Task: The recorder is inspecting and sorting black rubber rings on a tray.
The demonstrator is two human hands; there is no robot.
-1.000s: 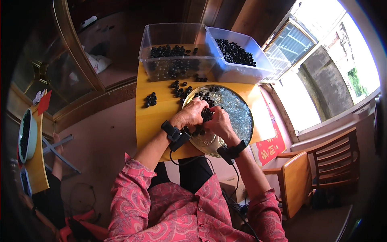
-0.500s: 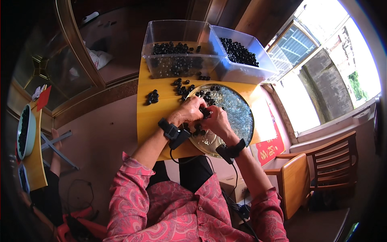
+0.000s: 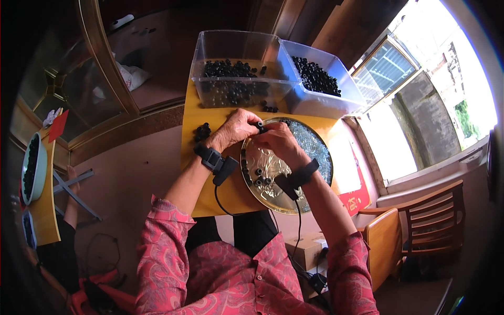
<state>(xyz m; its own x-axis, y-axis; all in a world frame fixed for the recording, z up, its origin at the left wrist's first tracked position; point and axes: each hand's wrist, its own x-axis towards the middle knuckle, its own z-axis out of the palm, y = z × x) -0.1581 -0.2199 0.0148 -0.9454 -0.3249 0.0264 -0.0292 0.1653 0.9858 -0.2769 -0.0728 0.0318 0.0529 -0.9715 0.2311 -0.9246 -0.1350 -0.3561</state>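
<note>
Above the far left part of a round shiny tray [image 3: 278,197], my two hands meet. My left hand [image 3: 235,130] pinches a small black ring-like piece [image 3: 260,126] at its fingertips. The fingers of my right hand [image 3: 279,140] close in on the same piece from the right; they are partly hidden behind the hand. Several loose black pieces [image 3: 259,181] lie on the tray's near left part. A mass of small glittering bluish-clear bits [image 3: 317,149] covers its right part. On the yellow table left of my left hand sits a cluster of black pieces [image 3: 201,132].
Two plastic bins, a clear one [image 3: 239,39] and a bluish one [image 3: 336,102], stand at the table's far side with many black pieces inside. A wooden chair [image 3: 386,247] is at right. Wrist cables [image 3: 299,223] hang past the table edge. Another person's leg shows far left.
Both hands have moved up and toward the tray's far left edge. Loose black pieces on the tray's near left are now uncovered. The whole view has shifted slightly.
</note>
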